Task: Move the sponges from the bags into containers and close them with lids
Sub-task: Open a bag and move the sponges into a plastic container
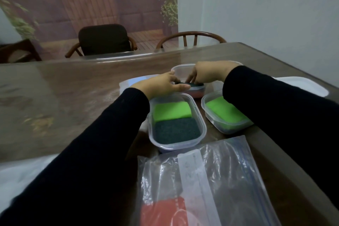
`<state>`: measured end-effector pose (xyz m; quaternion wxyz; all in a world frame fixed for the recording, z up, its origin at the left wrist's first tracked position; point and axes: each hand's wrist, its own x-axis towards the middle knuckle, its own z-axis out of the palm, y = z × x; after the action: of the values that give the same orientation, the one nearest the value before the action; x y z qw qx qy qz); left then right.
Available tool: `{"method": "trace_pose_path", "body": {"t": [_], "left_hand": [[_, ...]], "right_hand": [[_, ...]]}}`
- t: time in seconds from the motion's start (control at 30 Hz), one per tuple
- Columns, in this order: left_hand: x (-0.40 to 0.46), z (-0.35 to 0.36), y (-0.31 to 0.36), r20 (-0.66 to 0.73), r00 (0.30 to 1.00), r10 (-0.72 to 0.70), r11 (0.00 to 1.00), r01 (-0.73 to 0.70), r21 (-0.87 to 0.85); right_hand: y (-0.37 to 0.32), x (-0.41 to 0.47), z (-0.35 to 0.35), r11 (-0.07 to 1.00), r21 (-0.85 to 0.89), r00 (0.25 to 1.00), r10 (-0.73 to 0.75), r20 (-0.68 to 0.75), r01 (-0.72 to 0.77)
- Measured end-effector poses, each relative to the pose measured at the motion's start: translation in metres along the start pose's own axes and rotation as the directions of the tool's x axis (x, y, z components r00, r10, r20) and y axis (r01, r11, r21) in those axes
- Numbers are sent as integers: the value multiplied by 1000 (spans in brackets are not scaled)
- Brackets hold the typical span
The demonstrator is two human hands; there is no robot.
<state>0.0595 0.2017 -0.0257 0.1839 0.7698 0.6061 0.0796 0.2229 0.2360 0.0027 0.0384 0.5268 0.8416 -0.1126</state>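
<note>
Here, in the head view, both black-sleeved arms reach forward over a brown table [73,97] toward the far container [180,69], a clear plastic tub standing behind two others. The left hand [161,86] lies at the tub's near left rim with its fingers bent down onto a dark green sponge [190,84] that sits at the top of the tub; the right hand [207,73] comes in from the right, its fingertips also curled down on that sponge. Whether either hand truly pinches the sponge or only presses it, I cannot tell. Just in front, the middle container [177,121] stands open and holds a bright green sponge [171,111] at its far end and a dark scouring sponge [177,130] at its near end, touching each other. Beside it to the right, a third container [223,113] holds another green sponge [222,111], partly hidden by the right sleeve. Nearest the camera lies a clear zip bag [211,180] with something red [165,211] inside. A white lid [308,85] lies at the table's right edge, and two chairs stand beyond the table.
</note>
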Motion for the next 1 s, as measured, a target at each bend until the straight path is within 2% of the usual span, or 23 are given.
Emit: {"method": "trace_pose_path", "body": {"t": [0.17, 0.3, 0.47, 0.57, 0.73, 0.87, 1.0], "left_hand": [[-10, -4, 11, -29, 1000, 12, 999, -11, 37], [-38, -25, 27, -158, 987, 38, 998, -44, -33], [-113, -56, 44, -292, 953, 85, 963, -153, -221], [-161, -61, 52, -340, 935, 98, 956, -184, -230], [-221, -54, 57, -324, 941, 100, 960, -176, -216], [-254, -21, 53, -351, 933, 80, 950, -178, -256], [-261, 27, 43, -302, 953, 18, 946, -114, -304]], "right_hand": [[-10, -5, 2, 1000, -3, 999, 22, -29, -23], [-12, -19, -1, 998, 38, 971, 60, -230, -53], [-20, -66, -11, 964, 249, 946, -4, -323, 89], [-29, -110, -12, 930, 327, 940, -51, -338, 168], [-39, -175, 1, 897, 371, 910, -72, -409, 238], [-48, -230, 24, 816, 496, 906, -78, -416, 298], [-42, -259, 53, 801, 554, 909, 30, -415, 226]]}}
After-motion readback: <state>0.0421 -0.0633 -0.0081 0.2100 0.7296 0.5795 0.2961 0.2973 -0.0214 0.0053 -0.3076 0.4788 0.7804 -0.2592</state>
